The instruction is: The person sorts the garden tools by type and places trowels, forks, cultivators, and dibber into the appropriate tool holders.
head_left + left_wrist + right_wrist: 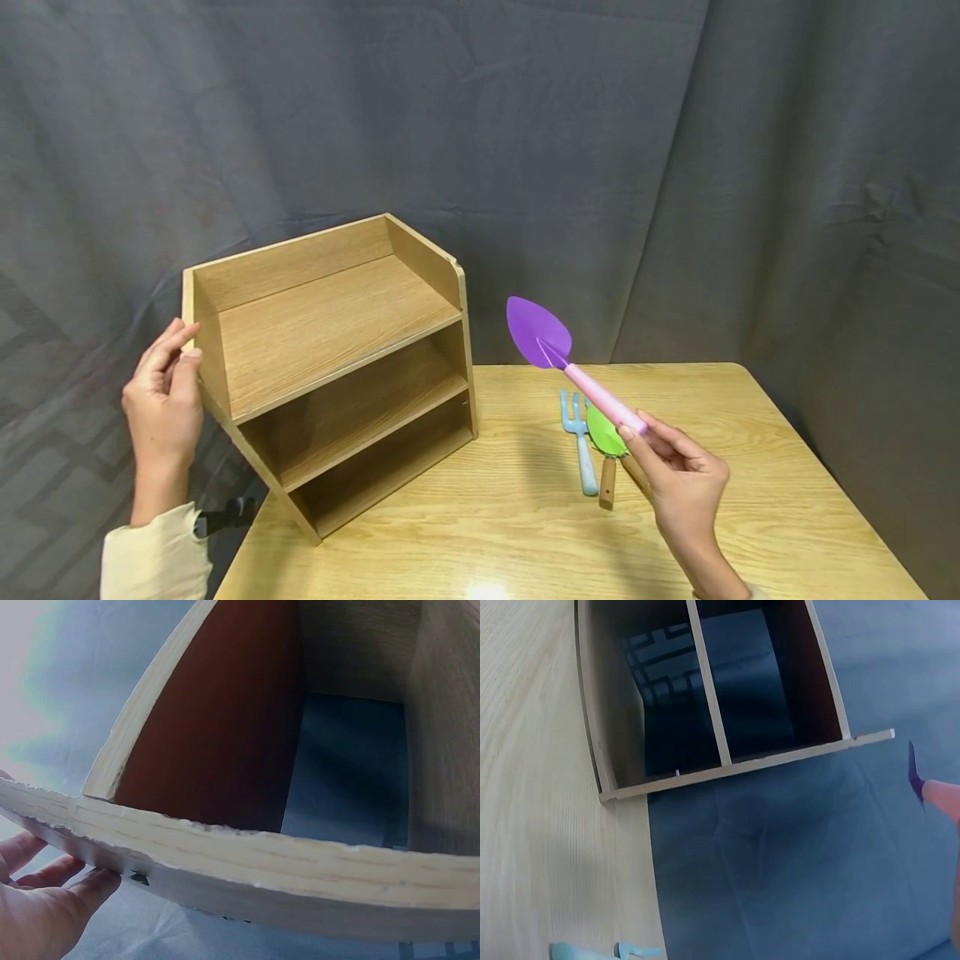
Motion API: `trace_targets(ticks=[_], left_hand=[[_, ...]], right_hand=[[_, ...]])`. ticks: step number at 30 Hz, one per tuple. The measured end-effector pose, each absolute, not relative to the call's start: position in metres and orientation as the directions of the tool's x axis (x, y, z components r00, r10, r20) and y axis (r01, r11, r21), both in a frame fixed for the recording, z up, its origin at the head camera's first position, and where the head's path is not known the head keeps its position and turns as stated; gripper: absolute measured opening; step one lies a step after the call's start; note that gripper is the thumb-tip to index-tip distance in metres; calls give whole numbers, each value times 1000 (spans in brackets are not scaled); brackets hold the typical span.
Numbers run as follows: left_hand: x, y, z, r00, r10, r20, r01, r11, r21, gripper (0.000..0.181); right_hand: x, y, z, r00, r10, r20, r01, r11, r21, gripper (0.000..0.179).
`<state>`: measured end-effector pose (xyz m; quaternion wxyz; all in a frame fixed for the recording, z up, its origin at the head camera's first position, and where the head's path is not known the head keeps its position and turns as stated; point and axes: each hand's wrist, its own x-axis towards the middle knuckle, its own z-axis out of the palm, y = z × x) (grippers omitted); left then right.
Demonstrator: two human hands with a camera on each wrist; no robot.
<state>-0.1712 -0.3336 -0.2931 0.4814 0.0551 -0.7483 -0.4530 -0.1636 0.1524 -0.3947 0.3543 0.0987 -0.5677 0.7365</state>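
In the head view my right hand [686, 479] pinches the end of the pink handle of a toy garden trowel [538, 333], whose purple blade points up and left, above the table. The right wrist view catches only part of that trowel [941, 796] at its right edge. My left hand [165, 400] holds the upper left side panel of a small wooden shelf [315, 333]. Seen from the left wrist, the fingers of the left hand [52, 900] lie against the outside of the shelf's panel [285, 870].
A light blue hand fork [582, 450] and a green trowel [606, 432] with a wooden handle lie on the wood-topped table [480, 517]. Another wooden handle [637, 477] shows partly behind the right hand. Grey curtains [525, 150] hang behind.
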Motion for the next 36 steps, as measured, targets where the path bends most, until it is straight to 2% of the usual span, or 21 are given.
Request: trace_targets(ticks=[9, 13, 27, 36], left_hand=[[-173, -335, -292, -526, -513, 678, 364, 585, 725, 32], [-173, -333, -290, -528, -513, 677, 365, 583, 726, 32], [-174, -335, -292, -523, -521, 674, 364, 579, 730, 31], [-173, -337, -293, -535, -510, 674, 367, 577, 729, 31]], right_hand=[[-168, 138, -399, -674, 377, 635, -738, -300, -605, 30], [-169, 132, -401, -665, 359, 655, -746, -346, -569, 29], [-172, 109, -400, -642, 328, 693, -763, -361, -536, 28], [-174, 93, -394, -660, 324, 678, -747, -383, -544, 27]])
